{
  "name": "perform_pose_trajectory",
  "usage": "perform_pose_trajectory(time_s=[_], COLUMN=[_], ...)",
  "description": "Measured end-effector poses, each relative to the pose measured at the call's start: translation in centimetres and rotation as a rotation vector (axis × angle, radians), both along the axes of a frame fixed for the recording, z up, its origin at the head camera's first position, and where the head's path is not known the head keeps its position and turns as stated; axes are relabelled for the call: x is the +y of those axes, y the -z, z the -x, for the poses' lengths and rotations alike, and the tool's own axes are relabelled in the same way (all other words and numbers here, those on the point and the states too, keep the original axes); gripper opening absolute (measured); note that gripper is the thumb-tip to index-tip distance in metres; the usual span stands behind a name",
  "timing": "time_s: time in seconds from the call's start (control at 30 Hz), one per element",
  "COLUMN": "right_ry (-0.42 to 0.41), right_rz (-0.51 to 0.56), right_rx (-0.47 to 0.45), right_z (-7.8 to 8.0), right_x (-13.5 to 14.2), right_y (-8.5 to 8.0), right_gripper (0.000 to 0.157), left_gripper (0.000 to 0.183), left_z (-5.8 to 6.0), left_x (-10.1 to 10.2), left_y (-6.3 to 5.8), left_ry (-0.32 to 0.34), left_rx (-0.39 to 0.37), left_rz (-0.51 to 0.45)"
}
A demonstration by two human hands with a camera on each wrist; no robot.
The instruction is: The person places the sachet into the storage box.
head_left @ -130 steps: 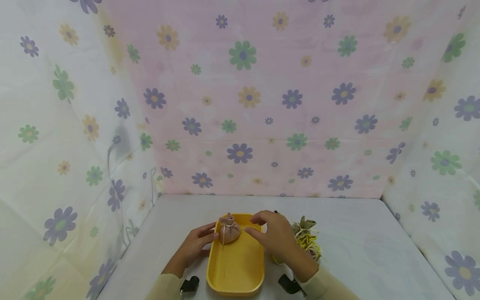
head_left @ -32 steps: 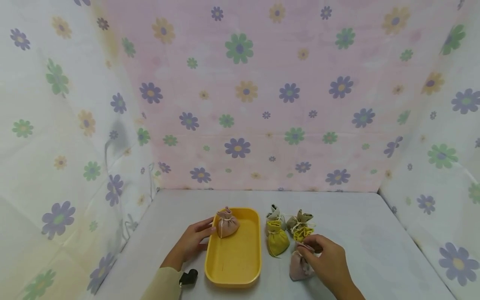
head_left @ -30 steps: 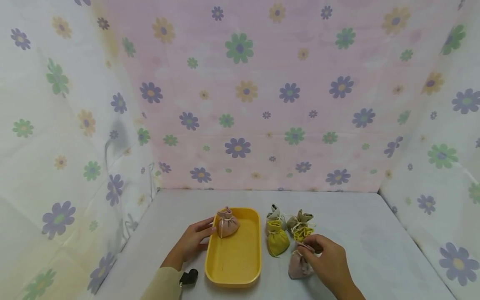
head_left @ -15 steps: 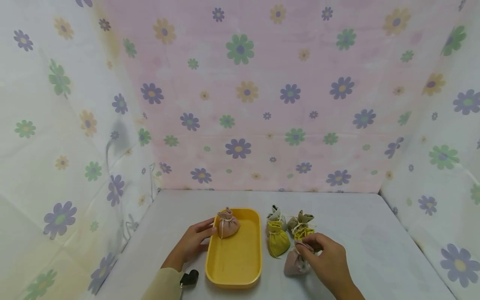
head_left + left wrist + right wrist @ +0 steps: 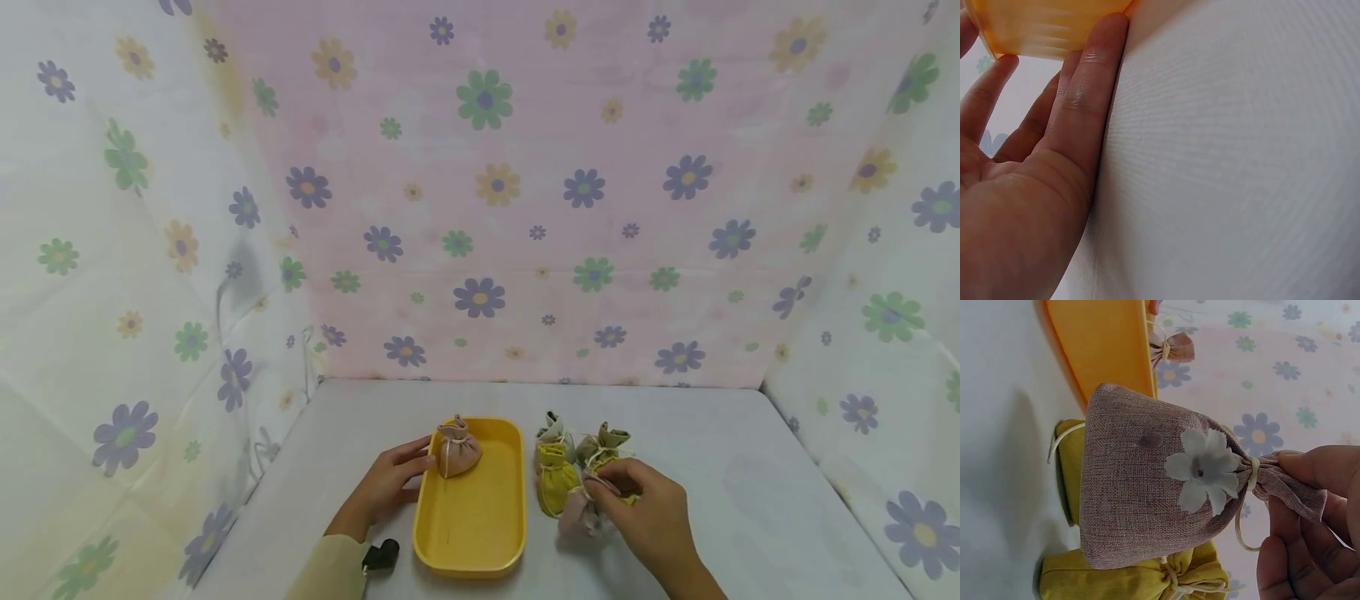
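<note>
My right hand (image 5: 645,508) pinches a dusty-pink drawstring pouch (image 5: 1141,481) by its gathered neck between thumb and fingers. A white fabric flower is on the pouch's side, and a pale cord ties its neck. In the head view the pouch hangs just right of the yellow tray (image 5: 471,533), in front of the mustard pouches. My left hand (image 5: 386,483) stays at the tray's left side; in the left wrist view its fingers (image 5: 1094,75) reach out straight to the tray wall. Another pink pouch (image 5: 459,454) sits inside the tray's far left corner.
A mustard pouch (image 5: 557,487), a whitish pouch (image 5: 551,433) and an olive-beige pouch (image 5: 603,442) stand right of the tray. A second mustard pouch (image 5: 1110,578) is mostly hidden behind my right hand. A black strap piece (image 5: 381,554) shows at my left wrist.
Over four seconds, my right hand has gone from the tray to the pouches and taken a pink one by its neck. In the last second it shifts left and slightly away. My left hand stays.
</note>
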State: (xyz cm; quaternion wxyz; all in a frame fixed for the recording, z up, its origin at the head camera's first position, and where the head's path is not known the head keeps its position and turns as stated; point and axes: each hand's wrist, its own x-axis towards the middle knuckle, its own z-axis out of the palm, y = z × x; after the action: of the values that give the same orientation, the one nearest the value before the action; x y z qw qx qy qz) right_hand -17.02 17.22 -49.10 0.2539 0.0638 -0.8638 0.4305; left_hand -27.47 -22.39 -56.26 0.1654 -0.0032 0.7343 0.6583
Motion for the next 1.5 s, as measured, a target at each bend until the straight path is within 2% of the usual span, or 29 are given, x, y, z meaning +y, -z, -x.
perform_pose_trajectory(time_s=[0.37, 0.67, 0.9, 1.1, 1.33, 1.5], right_ry=[-0.022, -0.075, -0.083, -0.108, -0.161, -0.17], right_rz=[0.018, 0.037, 0.039, 0.096, 0.16, 0.156], right_rx=[0.053, 0.088, 0.138, 0.108, 0.083, 0.074], right_z=[0.5, 1.3, 2.0, 2.6, 3.3, 4.0], right_x=[-1.0, -1.9, -2.6, -4.0, -5.4, -6.1], right_y=[-1.4, -2.3, -2.8, -3.4, -4.1, -4.0], right_gripper=[0.02, 0.018, 0.016, 0.016, 0.015, 0.014], left_gripper=[0.066, 0.065, 0.066, 0.066, 0.068, 0.068], left_z=[0.2, -0.1, 0.0, 0.3, 0.2, 0.1], left_x=[-0.1, -0.1, -0.2, -0.6, -0.4, -0.3], left_y=[0.2, 0.3, 0.3, 0.3, 0.3, 0.1], left_ry=[-0.003, -0.021, -0.007, 0.022, -0.006, -0.006], left_rx=[-0.015, -0.024, -0.02, -0.017, -0.022, -0.032], left_rz=[-0.052, -0.054, -0.055, -0.062, -0.06, -0.06])
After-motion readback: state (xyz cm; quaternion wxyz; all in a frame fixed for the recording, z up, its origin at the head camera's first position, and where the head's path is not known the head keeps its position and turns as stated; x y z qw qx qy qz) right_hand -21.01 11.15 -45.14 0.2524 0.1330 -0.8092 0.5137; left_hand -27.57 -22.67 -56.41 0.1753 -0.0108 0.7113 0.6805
